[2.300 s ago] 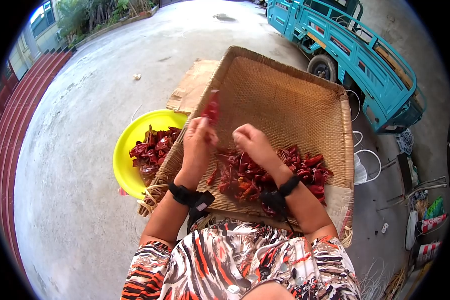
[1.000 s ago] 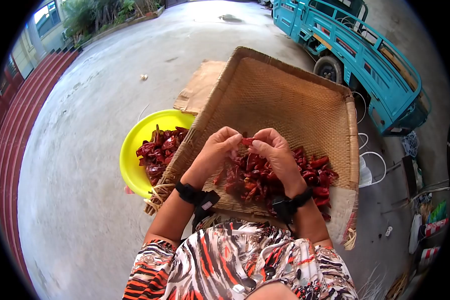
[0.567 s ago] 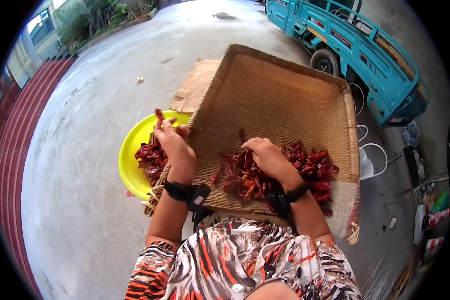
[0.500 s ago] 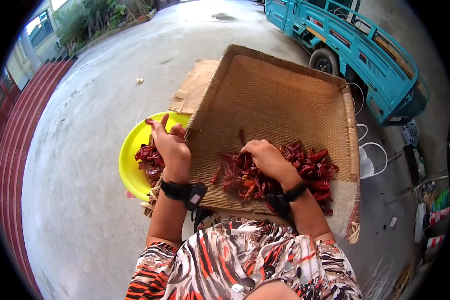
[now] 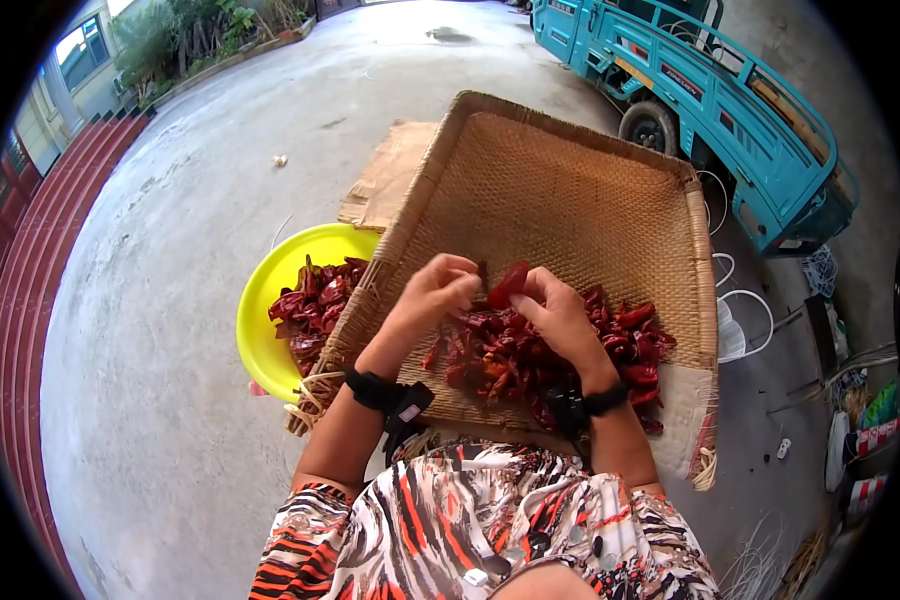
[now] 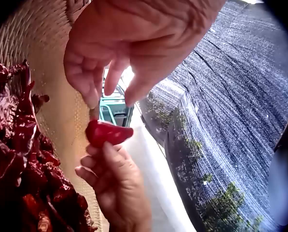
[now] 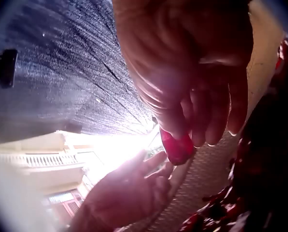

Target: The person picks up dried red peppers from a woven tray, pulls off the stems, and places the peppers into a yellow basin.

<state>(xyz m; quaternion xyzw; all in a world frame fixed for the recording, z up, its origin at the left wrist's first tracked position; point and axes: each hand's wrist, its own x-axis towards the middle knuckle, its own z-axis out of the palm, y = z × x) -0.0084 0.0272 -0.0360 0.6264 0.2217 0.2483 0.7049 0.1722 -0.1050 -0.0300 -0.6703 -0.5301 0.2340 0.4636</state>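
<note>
In the head view my right hand (image 5: 562,312) pinches a red dried pepper (image 5: 510,284) between thumb and fingers, above a pile of red peppers (image 5: 510,350) in a woven basket (image 5: 580,200). Facing it, my left hand (image 5: 432,295) has bent, relaxed fingers a little left of that pepper. The left wrist view has my left hand (image 6: 139,43) with thumb and fingers apart, one fingertip close to the stem end of the pepper (image 6: 107,134); whether they touch is unclear. The right wrist view shows the pepper (image 7: 177,147) under my right hand's fingertips (image 7: 180,128).
A yellow basin (image 5: 260,325) with more red peppers (image 5: 315,305) stands left of the basket. Cardboard (image 5: 390,175) lies behind the basin. Blue-green cargo vehicle (image 5: 740,140) at the upper right; red steps (image 5: 50,230) at the far left.
My left hand has come back rightward from over the basin, where it held a pepper, and no longer holds it. My right hand has lifted a pepper from the pile.
</note>
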